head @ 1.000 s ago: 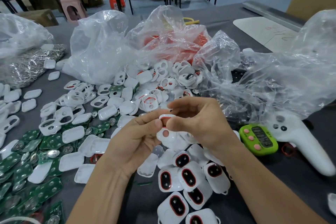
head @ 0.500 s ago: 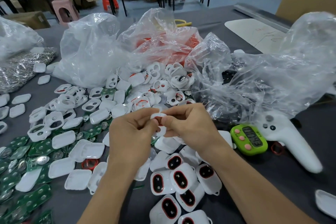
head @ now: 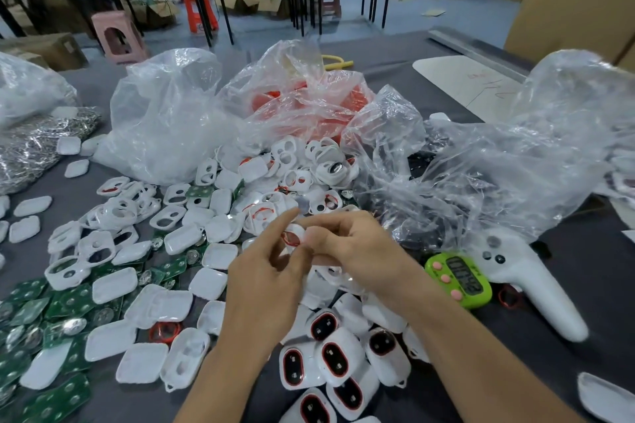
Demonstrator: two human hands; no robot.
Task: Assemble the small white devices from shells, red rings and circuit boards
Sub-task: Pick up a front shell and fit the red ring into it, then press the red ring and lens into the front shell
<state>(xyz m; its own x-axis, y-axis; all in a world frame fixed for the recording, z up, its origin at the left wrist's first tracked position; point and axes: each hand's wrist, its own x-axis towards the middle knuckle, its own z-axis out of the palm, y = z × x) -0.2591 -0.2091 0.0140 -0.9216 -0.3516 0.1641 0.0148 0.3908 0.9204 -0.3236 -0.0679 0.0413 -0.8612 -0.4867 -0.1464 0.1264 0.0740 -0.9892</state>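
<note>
A white shell [head: 296,233] with a thin red ring [head: 290,240] at its oval opening is pinched between the thumb and curled fingers of the right hand [head: 357,247], above the pile at mid-table. The left hand [head: 264,285] is loosely spread, its index straight with the tip by the shell's top edge; half a second earlier it was pinching the shell too. Glossy rounded finished devices [head: 335,359] are heaped just below. Flat green circuit boards [head: 31,306] lie to the left, crinkled clear bags [head: 165,120] behind.
</note>
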